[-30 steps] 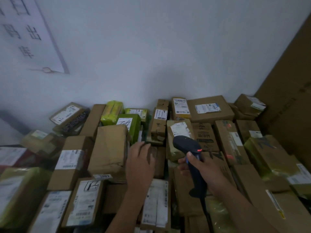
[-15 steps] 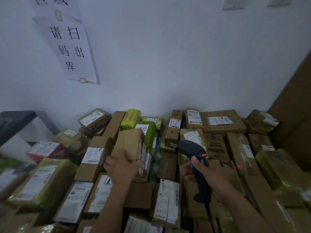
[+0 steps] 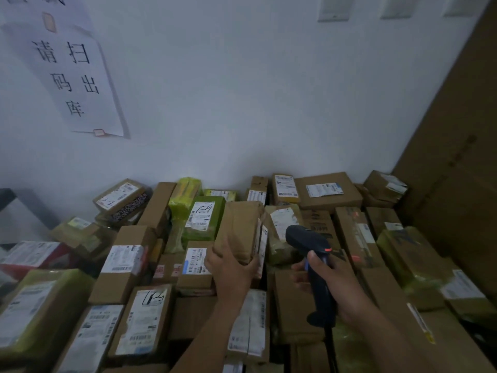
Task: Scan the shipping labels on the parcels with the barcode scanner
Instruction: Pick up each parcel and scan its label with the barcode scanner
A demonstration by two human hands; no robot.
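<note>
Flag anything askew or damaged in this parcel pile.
Only the brown parcel the left hand grips stands tipped on edge, label on its right side facing the barcode scanner in the right hand. Other parcels lie jumbled; no clear damage.

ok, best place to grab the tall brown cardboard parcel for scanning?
Its near lower end, coming from the left, as the left hand grips the tall brown cardboard parcel now. Its white label sits on the right side face, turned toward the black barcode scanner in the right hand, so a grip there probably keeps it uncovered.
</note>
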